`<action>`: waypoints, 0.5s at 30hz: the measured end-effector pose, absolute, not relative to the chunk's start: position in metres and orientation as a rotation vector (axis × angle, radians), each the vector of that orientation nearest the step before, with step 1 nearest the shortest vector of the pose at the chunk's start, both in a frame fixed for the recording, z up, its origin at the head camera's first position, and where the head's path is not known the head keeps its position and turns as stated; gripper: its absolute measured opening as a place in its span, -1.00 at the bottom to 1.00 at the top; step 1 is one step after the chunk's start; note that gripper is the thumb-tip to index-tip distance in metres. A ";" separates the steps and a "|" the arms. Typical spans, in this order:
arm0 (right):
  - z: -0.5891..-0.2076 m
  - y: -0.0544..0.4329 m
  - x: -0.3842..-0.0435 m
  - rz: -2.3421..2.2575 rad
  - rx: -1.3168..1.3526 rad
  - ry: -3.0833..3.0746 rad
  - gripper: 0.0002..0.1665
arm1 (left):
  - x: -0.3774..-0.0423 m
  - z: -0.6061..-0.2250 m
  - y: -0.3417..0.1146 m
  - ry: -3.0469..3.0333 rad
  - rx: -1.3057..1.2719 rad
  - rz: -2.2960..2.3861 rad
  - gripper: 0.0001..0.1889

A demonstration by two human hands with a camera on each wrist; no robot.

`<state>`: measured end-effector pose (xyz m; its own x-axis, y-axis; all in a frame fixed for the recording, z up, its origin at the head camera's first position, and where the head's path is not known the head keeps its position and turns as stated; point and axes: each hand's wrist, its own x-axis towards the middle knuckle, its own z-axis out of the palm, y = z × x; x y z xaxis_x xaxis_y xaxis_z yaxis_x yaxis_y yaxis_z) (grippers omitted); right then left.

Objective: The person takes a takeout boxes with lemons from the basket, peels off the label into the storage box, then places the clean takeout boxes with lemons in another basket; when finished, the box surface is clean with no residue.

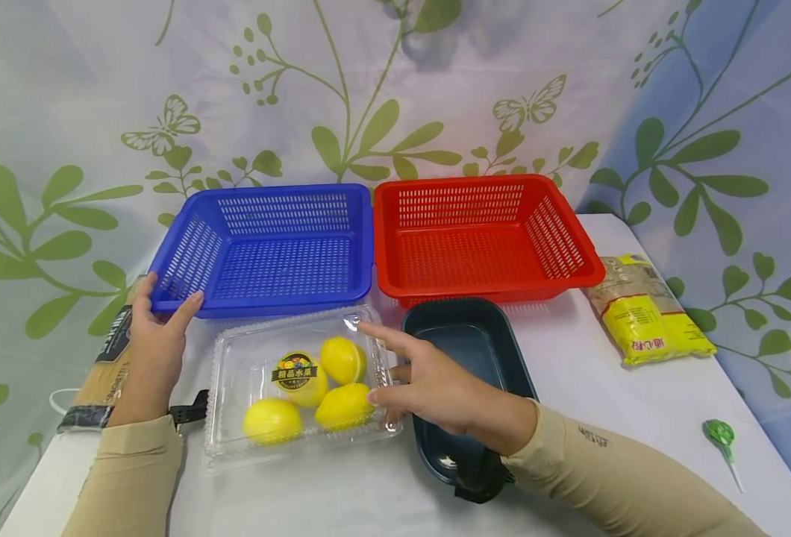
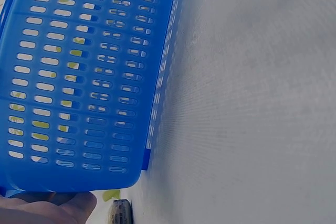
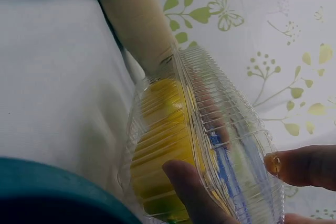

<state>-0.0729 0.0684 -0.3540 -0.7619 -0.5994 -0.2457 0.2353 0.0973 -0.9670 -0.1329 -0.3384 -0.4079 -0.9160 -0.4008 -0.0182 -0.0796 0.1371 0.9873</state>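
Note:
A clear plastic fruit box with a dark label lies in front of the baskets in the head view, several yellow lemons inside. My right hand grips its right end; in the right wrist view the thumb presses the side and the index finger touches the lid. My left hand holds the front left corner of a blue basket, thumb along the front rim. The left wrist view shows that hand only partly, below the slotted basket wall.
A red basket stands right of the blue one. The dark green pan lies partly under my right forearm. Farther right are a yellow food bag and a green lollipop. A brown package lies at the left.

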 end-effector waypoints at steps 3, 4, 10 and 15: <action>-0.357 0.067 -0.073 -1.724 -0.346 1.783 0.06 | -0.132 -0.408 -0.338 -2.174 0.472 -1.838 0.01; -0.359 0.066 -0.073 -1.721 -0.344 1.792 0.06 | -0.132 -0.408 -0.338 -2.181 0.472 -1.833 0.01; -0.365 0.064 -0.074 -1.699 -0.353 1.830 0.05 | -0.131 -0.410 -0.340 -2.203 0.471 -1.837 0.02; -0.366 0.063 -0.073 -1.685 -0.367 1.857 0.05 | -0.133 -0.409 -0.338 -2.206 0.486 -1.821 0.01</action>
